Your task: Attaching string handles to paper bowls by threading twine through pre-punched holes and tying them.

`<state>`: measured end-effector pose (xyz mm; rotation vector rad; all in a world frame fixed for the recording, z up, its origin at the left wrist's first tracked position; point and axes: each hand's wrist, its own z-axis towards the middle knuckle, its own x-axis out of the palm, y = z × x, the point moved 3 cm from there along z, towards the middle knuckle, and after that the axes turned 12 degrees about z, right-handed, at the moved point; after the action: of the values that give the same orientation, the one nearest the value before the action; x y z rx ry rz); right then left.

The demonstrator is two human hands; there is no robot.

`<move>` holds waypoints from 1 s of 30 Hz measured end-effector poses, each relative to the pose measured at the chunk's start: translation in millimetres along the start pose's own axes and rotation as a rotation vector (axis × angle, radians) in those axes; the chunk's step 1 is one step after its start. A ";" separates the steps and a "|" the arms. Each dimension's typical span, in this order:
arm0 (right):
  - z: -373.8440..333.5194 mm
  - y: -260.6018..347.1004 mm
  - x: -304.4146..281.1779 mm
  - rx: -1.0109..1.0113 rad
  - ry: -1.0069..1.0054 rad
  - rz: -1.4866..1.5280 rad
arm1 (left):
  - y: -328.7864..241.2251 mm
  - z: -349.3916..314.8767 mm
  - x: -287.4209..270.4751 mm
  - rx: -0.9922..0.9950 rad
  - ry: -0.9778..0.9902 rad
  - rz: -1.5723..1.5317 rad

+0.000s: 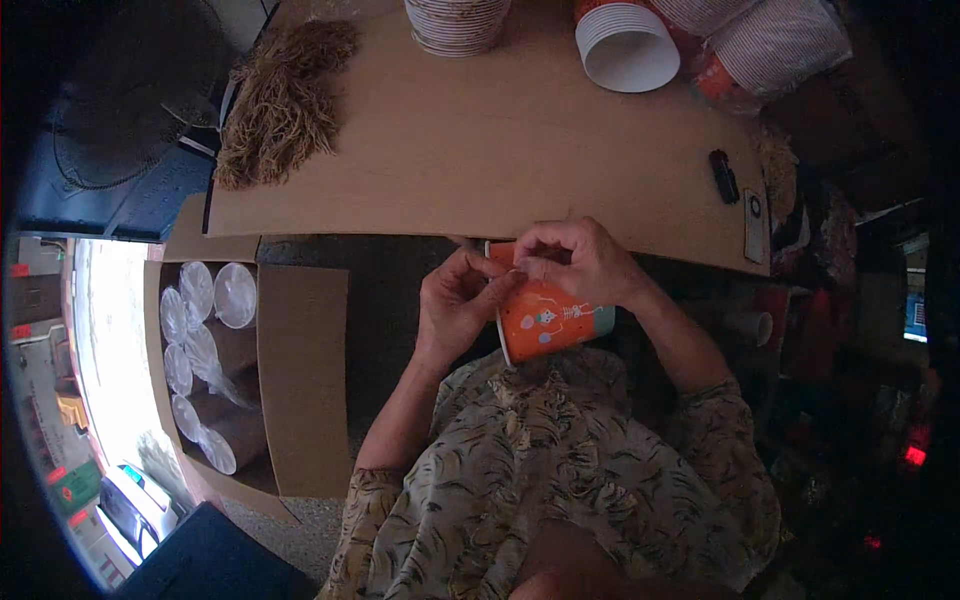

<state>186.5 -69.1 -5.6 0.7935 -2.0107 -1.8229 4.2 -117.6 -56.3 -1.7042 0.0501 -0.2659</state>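
An orange paper bucket (548, 325) with a skeleton print and a green end lies on its side in front of my chest, its pale rim to the left. My left hand (457, 303) pinches at the bucket's upper side by the rim, thumb and forefinger together. Right beside those fingertips, my right hand (588, 262) is closed in a pinch over the bucket. Whatever small thing sits between the right fingers is too small to make out. A bundle of brown twine (280, 105) rests on the table's far left.
The brown table (470, 150) stands just beyond my hands. On it are a stack of white cups (457, 22), nested paper buckets (630, 50), wrapped stacks (780, 50) and a black tool (723, 176). At left, an open carton (305, 380) holds several plastic-wrapped stacks (235, 295).
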 end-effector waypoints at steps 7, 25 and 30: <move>-0.6 0.2 -2.2 0.006 -0.015 0.108 | 1.8 0.7 1.5 0.052 0.043 -0.038; -1.1 -4.6 3.2 -0.073 -0.061 0.117 | 5.4 -0.8 -5.0 0.050 0.006 0.197; -2.1 -3.5 2.3 -0.095 -0.081 0.118 | 3.8 -1.0 -3.3 0.016 0.027 0.157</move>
<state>186.6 -72.3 -9.1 0.5704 -1.9577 -1.8949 1.3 -118.6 -60.4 -1.6712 0.2005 -0.1719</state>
